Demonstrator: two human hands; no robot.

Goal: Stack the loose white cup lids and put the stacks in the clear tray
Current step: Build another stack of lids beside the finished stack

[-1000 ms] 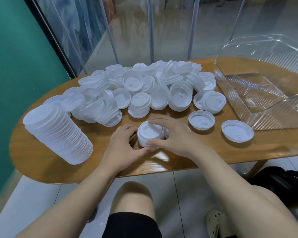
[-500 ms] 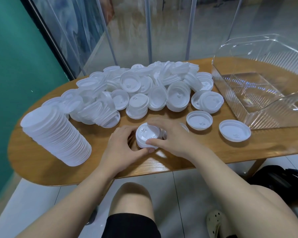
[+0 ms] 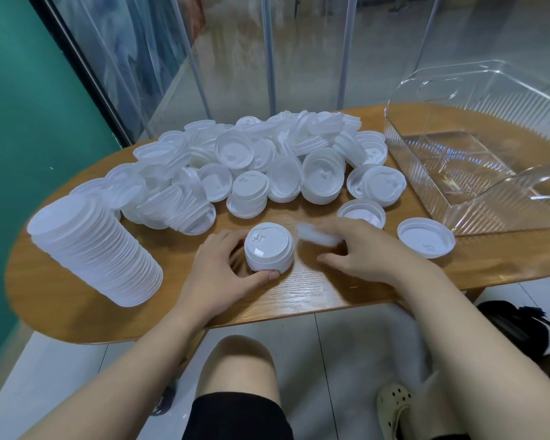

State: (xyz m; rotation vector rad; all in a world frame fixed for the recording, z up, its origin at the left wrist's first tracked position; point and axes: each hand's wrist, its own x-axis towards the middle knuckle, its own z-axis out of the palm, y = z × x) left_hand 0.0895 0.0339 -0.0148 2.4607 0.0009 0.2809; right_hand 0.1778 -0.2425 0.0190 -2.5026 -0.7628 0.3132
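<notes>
You're gripping the short stack (image 3: pixel 269 250) w/ left hand (image 3: pixel 223 274) while right hand (image 3: pixel 359 252), pinching a blurred lid (image 3: pixel 318 235), is hovering just beside it.

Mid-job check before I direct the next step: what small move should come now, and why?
Probably bring the blurred lid in the right hand over and seat it on the short stack, which the left hand holds steady on the table. The clear tray holds no lids, and this stack looks too short to move.
</notes>
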